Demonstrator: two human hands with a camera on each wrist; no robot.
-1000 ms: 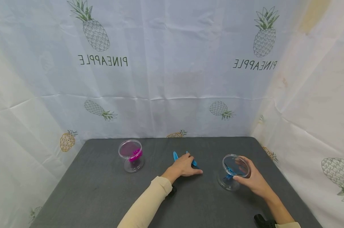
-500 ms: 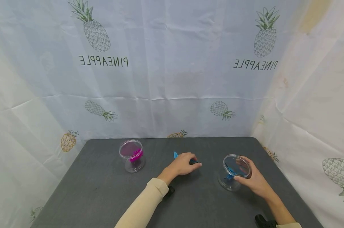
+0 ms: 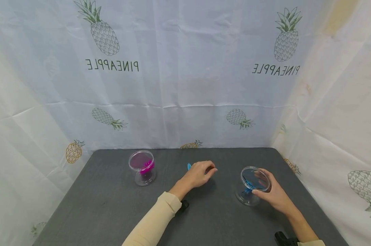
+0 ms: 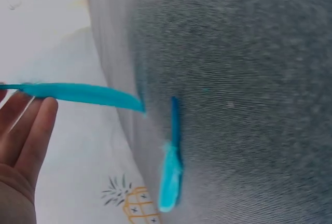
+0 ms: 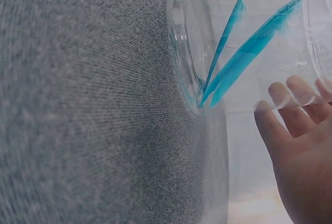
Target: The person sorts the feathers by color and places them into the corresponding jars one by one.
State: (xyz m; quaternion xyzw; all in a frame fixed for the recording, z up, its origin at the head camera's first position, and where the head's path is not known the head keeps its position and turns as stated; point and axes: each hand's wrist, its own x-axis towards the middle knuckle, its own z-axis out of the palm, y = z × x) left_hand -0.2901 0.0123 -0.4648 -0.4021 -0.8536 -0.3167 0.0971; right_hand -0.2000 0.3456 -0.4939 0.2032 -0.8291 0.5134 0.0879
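Observation:
In the left wrist view, my left hand (image 4: pixel 23 136) pinches a blue feather (image 4: pixel 83 93) by its quill end, raised off the table. Another blue feather (image 4: pixel 171 177) lies on the dark tabletop below; only its tip (image 3: pixel 189 166) shows past the hand in the head view. On the right, my right hand (image 3: pixel 273 191) grips the side of a clear round jar (image 3: pixel 246 200) with an open top. Blue feathers (image 5: pixel 244 53) lean inside that jar, down to its bottom edge. The feather in my left hand (image 3: pixel 199 175) is hidden in the head view.
A second clear jar (image 3: pixel 145 181) with bright pink feathers (image 3: pixel 147 166) in it stands at the back left. The dark grey tabletop (image 3: pixel 105 205) ends at a hanging cloth (image 3: pixel 188 85) printed with pineapples.
My left hand has picked up one blue feather and lifted it a little from the table. My right hand stays on the jar, unmoved.

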